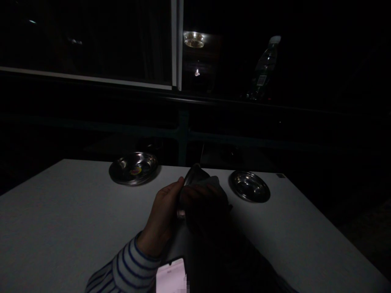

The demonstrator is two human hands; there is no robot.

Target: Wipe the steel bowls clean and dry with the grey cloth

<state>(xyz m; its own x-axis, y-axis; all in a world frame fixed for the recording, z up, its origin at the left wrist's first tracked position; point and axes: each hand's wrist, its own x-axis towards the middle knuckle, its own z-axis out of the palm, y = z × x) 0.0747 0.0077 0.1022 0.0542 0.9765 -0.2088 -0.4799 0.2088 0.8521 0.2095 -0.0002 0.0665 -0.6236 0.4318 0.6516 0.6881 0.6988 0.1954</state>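
Observation:
My left hand (163, 207), in a blue-striped sleeve, is closed on the left rim of a shiny metal dish (193, 174) tilted up over the middle of the table. In deep shadow, my right hand (207, 203) is closed on a greyish cloth (216, 182) and presses it against the dish's inner side. Most of the dish lies hidden behind that hand. To the left, a steel dish with a yellow and red sticker (136, 171) seems to top a small stack. A smaller steel dish (250, 186) lies at the right.
A lit phone (171, 274) is at the near edge of the white table (76, 219), by my left wrist. Beyond the table, a clear bottle with a white cap (264, 69) leans in the dark. A pale window frame (177, 44) crosses the background. The room is very dark.

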